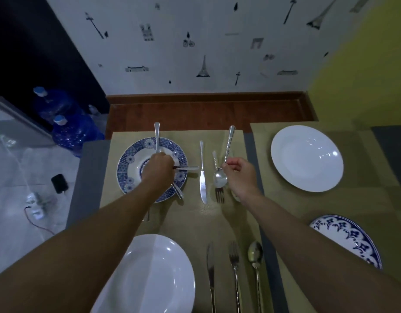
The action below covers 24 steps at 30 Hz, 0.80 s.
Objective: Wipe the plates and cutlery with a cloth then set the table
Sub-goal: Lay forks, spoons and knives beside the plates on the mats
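My left hand [158, 169] hovers over the blue-patterned plate [127, 164] at the far left and grips a bundle of cutlery [157, 136], with handles sticking out up, right and down. My right hand [239, 173] pinches a spoon [220, 178] by its neck, bowl down and handle pointing away, just above a fork [219, 195]. A knife [202, 177] lies between the plate and the fork on the beige placemat [190, 213]. No cloth is in view.
A white plate [154, 276] sits near me with a knife [210, 274], fork [234, 267] and spoon [255, 256] to its right. Another white plate [306, 158] and a blue-patterned plate [348, 238] lie on the right placemat. Water bottles [75, 132] stand on the floor at left.
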Available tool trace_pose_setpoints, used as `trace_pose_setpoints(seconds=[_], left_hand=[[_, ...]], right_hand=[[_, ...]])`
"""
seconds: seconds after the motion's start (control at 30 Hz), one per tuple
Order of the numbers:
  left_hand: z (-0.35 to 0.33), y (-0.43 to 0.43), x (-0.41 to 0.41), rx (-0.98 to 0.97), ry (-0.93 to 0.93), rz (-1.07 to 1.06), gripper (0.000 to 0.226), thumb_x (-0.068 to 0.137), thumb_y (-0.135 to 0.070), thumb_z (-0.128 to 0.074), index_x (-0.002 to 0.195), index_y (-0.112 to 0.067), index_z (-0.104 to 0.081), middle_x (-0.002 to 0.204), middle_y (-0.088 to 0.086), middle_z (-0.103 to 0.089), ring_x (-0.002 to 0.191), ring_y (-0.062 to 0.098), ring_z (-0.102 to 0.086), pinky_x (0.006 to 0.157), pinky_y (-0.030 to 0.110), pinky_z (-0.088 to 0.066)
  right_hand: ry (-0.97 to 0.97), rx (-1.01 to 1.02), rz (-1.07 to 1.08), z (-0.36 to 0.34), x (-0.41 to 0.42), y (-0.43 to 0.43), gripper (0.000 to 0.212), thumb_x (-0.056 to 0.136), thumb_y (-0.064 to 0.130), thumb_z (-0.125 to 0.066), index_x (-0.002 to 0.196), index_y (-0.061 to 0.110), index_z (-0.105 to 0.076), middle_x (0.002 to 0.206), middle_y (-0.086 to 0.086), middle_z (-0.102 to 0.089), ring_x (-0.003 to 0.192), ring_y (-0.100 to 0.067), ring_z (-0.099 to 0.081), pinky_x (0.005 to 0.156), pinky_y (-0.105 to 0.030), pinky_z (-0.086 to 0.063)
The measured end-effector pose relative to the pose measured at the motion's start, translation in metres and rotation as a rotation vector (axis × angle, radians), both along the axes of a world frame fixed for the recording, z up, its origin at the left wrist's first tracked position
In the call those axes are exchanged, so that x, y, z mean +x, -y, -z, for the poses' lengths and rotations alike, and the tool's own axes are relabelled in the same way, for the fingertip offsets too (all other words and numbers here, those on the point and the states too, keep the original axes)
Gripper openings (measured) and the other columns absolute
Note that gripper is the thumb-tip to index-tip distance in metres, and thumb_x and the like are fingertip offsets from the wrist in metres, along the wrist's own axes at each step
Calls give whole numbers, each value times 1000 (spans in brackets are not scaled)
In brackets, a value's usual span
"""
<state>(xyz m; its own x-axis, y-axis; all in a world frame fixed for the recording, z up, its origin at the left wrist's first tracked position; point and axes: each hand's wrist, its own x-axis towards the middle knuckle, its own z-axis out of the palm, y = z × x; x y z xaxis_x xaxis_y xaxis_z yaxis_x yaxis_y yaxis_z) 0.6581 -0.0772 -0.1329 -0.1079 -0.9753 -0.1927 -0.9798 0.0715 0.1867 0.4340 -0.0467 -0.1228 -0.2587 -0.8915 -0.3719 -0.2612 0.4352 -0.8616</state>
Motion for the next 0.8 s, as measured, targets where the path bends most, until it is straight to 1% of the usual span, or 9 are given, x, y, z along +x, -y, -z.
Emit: trace_pose_setpoints(seconds=[0.13,0.23,0.33,0.43,0.53,0.6,0.67,0.7,0.8], left_hand=[[-10,-4,1,-2,78,20,15,88,-2,-64,95,-2,-76,92,19,-67,81,33,-66,66,39,-55],[-20,-8,2,-45,76,52,18,82,4,-66,95,-5,-75,90,17,-67,82,34,-67,66,40,-53],[-32,-11,1,-146,-85,-9,16,90,-5,-63,99,-8,-76,87,17,-70,80,36,-68,68,39,-51],[-44,-20,-7,-218,-302,-88,18,95,-17,-64,107,-12,-77,84,14,-75,75,32,-70,70,35,-52],[-61,-35,-29,-175,-523,-171,15,91,-18,-70,98,-8,-79,78,10,-75,68,23,-70,73,34,-57],[-71,-45,-49,-125,-662,-241,16,89,-14,-72,102,-6,-78,81,7,-77,70,14,-71,73,27,-56],[-76,-53,-68,-47,-784,-304,21,89,-13,-73,108,-6,-76,82,0,-76,67,1,-68,70,14,-53],[-77,-57,-76,-9,-822,-319,23,88,-14,-74,111,-7,-75,86,-1,-76,68,0,-68,73,14,-54],[-77,-65,-103,57,-900,-363,30,87,-15,-76,116,-6,-73,102,7,-77,85,13,-73,89,33,-59]], right_hand=[[-1,13,-8,-1,-5,-7,7,97,15,-68,104,16,-69,95,3,-68,89,-10,-64,74,-18,-48],[4,24,-5,-7,-9,-9,10,98,14,-66,107,17,-68,97,3,-68,88,-7,-62,70,-15,-46],[5,15,-17,-16,-10,-12,11,97,15,-68,108,18,-70,97,4,-69,88,-5,-63,69,-15,-46],[26,6,-24,-24,-14,-19,10,97,15,-69,105,19,-70,96,4,-70,88,-5,-64,69,-15,-47],[43,-16,-26,-33,-23,-25,9,96,15,-71,100,23,-69,95,6,-71,91,-9,-66,73,-18,-49],[48,-25,-20,-37,-32,-28,10,94,17,-73,100,24,-71,96,6,-72,92,-10,-67,77,-21,-50],[57,-32,-17,-43,-42,-32,12,92,17,-75,102,22,-73,96,6,-73,93,-11,-68,82,-24,-52],[56,-36,-22,-46,-48,-34,12,92,16,-75,103,22,-74,95,6,-73,93,-11,-68,84,-26,-52],[59,-44,-44,-49,-70,-41,11,92,17,-74,101,23,-73,94,8,-73,92,-10,-68,84,-25,-53]])
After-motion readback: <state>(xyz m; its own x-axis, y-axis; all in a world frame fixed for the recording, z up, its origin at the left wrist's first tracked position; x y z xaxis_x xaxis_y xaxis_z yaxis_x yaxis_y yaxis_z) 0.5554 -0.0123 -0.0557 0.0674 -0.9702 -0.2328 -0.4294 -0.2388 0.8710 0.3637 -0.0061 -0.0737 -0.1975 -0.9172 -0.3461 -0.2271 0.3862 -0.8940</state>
